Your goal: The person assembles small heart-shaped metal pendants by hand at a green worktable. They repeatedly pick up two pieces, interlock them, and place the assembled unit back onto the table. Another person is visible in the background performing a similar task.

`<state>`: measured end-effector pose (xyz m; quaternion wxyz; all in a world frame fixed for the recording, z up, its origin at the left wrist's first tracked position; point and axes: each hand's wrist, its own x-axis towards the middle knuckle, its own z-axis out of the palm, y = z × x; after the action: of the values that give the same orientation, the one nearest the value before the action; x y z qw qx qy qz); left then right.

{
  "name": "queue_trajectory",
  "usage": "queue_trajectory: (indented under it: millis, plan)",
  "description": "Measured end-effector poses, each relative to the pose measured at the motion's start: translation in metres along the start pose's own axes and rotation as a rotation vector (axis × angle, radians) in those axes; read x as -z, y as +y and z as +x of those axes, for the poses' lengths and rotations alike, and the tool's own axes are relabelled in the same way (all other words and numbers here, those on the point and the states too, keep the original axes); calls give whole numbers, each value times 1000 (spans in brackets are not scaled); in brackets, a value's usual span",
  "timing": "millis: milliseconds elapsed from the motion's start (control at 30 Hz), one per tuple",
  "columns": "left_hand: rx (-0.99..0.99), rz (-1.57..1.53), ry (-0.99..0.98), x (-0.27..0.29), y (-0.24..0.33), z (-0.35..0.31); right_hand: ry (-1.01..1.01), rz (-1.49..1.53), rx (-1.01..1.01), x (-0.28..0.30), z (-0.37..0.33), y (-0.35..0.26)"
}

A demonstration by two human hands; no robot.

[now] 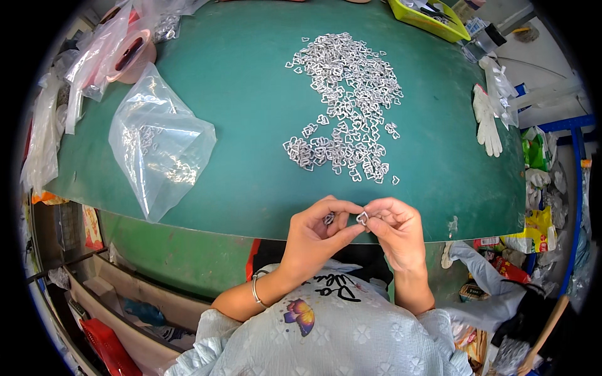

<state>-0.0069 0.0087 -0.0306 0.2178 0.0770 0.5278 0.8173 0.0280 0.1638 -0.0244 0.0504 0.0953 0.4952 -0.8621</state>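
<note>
Close to the table's near edge, my two hands meet fingertip to fingertip around one small silver heart-shaped metal ring (362,218). My left hand (318,232) pinches it from the left between thumb and forefinger, and more small metal pieces (328,218) sit in its curled fingers. From the other side, my right hand (396,229) grips the same heart with thumb and fingers. Just beyond the hands lies a smaller cluster of silver hearts (338,150), which runs into a large heap of the same hearts (345,62) farther back.
A clear plastic bag (163,144) with some hearts inside lies on the green table (251,125). Behind it stands a pink bowl (141,62) holding a dark object. A yellow-green tray (433,22) is at the far right, a white glove (486,122) at the right edge.
</note>
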Motion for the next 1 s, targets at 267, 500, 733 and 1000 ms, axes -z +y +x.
queue_trajectory:
  millis: [267, 500, 733, 1000]
  plan:
    - [5, 51, 37, 0, 7, -4, -20, -239, 187, -11, -6, -7]
    - [52, 24, 8, 3, 11, -7, -36, -504, 356, -11, -6, -7]
    - [117, -29, -5, 4, 9, -8, 17, -384, 270, -18, -10, -7]
    - [184, -119, -22, 3, 12, -8, -25, -404, 302, -17, -10, -6]
